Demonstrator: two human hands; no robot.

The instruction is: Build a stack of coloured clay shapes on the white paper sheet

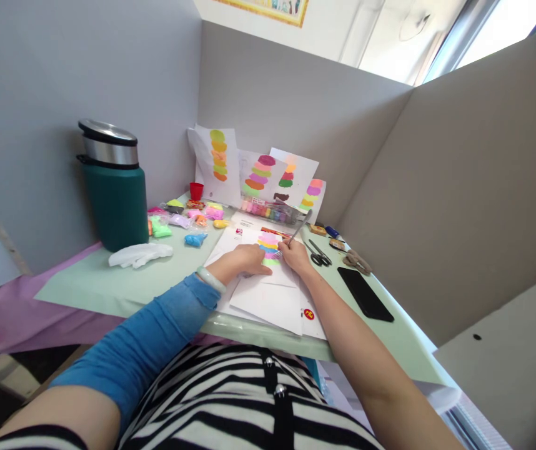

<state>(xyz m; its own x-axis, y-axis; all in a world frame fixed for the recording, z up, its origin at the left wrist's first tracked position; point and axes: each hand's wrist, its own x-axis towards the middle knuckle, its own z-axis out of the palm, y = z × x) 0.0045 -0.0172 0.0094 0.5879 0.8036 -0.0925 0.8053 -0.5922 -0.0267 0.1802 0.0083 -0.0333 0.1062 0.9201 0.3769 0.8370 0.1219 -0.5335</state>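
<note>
In the middle of the desk lies a white sheet of paper bearing a stack of flat coloured clay patches in pink, yellow, blue and green. My right hand is closed around a metal fork; its handle slants up to the right and its tines touch or hover just over the lower patches, I cannot tell which. Lying flat, my left hand presses on the left side of that sheet with its fingers stretched out. More white paper is beneath and in front of both hands.
Left stands a green thermos beside a white glove. Bagged clay pieces and a red cup sit behind. Painted-looking sheets lean on the back partition. Black scissors and a black phone lie right.
</note>
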